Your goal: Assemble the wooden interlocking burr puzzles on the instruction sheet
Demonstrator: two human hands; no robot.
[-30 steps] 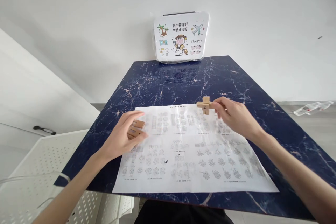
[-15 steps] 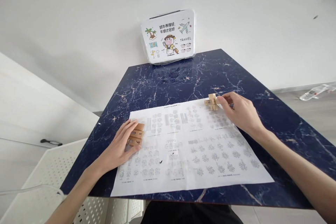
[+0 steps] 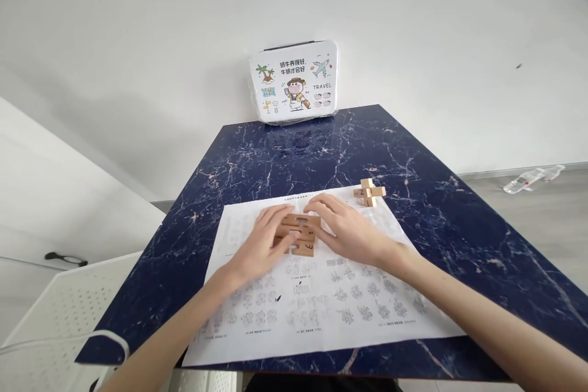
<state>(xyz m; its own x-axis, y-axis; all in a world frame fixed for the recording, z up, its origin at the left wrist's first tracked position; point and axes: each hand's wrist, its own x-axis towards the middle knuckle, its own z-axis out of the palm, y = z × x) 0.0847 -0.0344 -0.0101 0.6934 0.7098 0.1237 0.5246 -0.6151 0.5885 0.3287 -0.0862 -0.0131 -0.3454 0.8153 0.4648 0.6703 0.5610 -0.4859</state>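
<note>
Several brown notched wooden puzzle pieces (image 3: 303, 234) lie side by side on the printed sheet (image 3: 367, 318), with digits marked on their right ends. My left hand (image 3: 260, 244) covers their left ends, its fingers over the far side and its thumb on the near pieces. From the right, my right hand (image 3: 346, 229) has its curled fingers and thumb around the right end of the farthest pieces. Part of the pieces is hidden under my fingers. Apart from both hands, a pale wooden cross-shaped puzzle (image 3: 369, 192) stands at the sheet's far right corner, with digits on it.
A white case (image 3: 294, 82) with cartoon prints leans against the wall at the back of the blue marbled table (image 3: 298, 159). A white perforated rack (image 3: 68, 312) and a white cable (image 3: 105, 334) are at the left. Clear plastic packaging (image 3: 533, 179) lies on the floor at right.
My right hand has let go of the pale cross-shaped puzzle and come left to the brown pieces. My left hand has slid those pieces right, to the middle of the sheet.
</note>
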